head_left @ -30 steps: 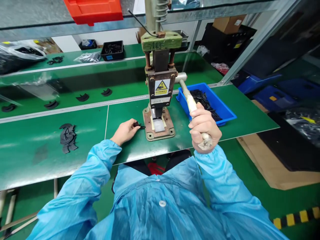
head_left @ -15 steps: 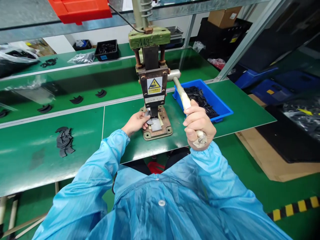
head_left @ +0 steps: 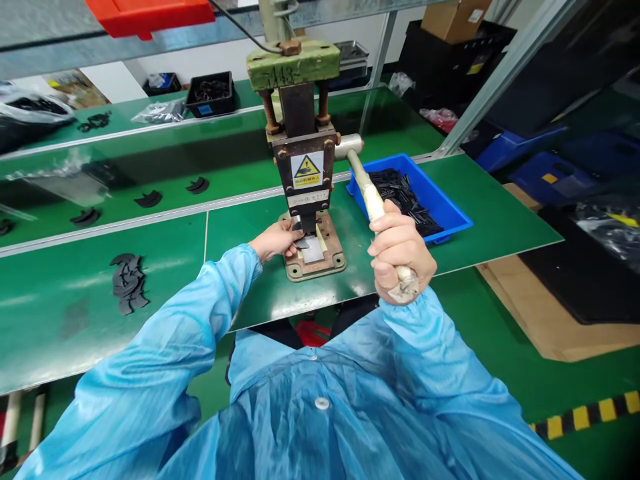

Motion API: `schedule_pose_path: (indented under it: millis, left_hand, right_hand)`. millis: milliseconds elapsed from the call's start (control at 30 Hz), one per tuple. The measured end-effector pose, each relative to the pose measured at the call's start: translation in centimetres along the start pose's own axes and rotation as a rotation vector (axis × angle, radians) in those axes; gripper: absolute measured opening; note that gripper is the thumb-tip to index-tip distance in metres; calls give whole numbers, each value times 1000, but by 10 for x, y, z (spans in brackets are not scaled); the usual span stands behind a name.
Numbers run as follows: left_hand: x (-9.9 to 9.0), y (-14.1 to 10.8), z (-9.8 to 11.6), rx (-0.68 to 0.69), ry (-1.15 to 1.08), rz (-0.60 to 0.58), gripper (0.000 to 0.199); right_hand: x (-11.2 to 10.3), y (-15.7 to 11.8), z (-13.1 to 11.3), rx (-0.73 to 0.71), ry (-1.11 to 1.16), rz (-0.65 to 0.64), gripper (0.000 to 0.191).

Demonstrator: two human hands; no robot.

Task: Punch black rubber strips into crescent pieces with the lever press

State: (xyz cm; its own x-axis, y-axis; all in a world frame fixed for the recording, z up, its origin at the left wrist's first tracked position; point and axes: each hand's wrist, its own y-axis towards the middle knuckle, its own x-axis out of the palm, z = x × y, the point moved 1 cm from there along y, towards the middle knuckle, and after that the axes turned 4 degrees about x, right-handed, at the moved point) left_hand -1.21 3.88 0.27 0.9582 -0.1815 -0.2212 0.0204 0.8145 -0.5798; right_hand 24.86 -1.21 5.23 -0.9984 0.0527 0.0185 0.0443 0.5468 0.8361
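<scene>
A green hand press (head_left: 293,67) stands on the bench, its narrow ram low over a metal base plate (head_left: 336,261). My left hand (head_left: 277,241) pinches a small dark curved part (head_left: 301,244) at the left side of the press, just under the ram. Part of that piece is hidden by my fingers. My right hand (head_left: 401,253) is wrapped round the taped end of the press lever (head_left: 364,179), right of the press. On the bench to the left lies a pile of dark curved parts (head_left: 129,283).
Behind my right hand is a blue bin (head_left: 443,212) of black pieces. Several curved parts, one of them (head_left: 149,199), lie behind the bench's metal rail (head_left: 240,203). A black tray (head_left: 211,95) stands further back. A red bin (head_left: 150,15) hangs over the upper left.
The curved part in my left hand has turned and lies flatter by the ram. My right hand stays on the lever, little changed. The view has shifted slightly.
</scene>
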Motion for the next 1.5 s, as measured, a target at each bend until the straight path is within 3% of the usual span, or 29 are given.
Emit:
schedule_pose_path:
  millis: [100, 200, 300, 367, 467, 600, 667, 733, 833, 1033, 1200, 1500]
  left_hand:
    - [7, -4, -4, 67, 19, 39, 18]
    - [10, -22, -19, 304, -21, 54, 27]
    - [-6, -53, -49, 561, -4, 31, 24]
    - [-35, -78, -77, 620, 111, 157, 23]
    - [-103, -121, -128, 519, 356, 539, 26]
    - [-209, -177, -193, 182, 637, 1069, 37]
    - [-249, -197, -217, -15, 698, 1156, 40]
    - [-275, -209, -234, -133, 713, 1120, 46]
    - [-292, -214, -248, -201, 740, 1022, 56]
    - [-295, -203, -238, -310, 973, 967, 57]
    - [-297, -200, -223, -369, 1238, 821, 51]
    - [-308, -211, -223, -282, 1344, 662, 45]
  right_hand:
    - [-2, 2, -2, -2, 7, -14, 26]
    - [-2, 4, -2, -16, -1, -5, 26]
    - [2, 6, 7, -48, -4, 90, 37]
    - [7, 7, 16, -72, 5, 181, 52]
    - [16, 9, 26, -130, 34, 312, 72]
    - [22, 10, 32, -149, 40, 390, 78]
    - [23, 10, 35, -166, 49, 401, 80]
    - [23, 11, 36, -181, 61, 407, 80]
    - [23, 11, 34, -163, 56, 420, 78]
    - [22, 9, 20, -32, -28, 348, 67]
    - [21, 11, 28, -170, 54, 378, 74]
    - [14, 8, 29, -126, 8, 304, 72]
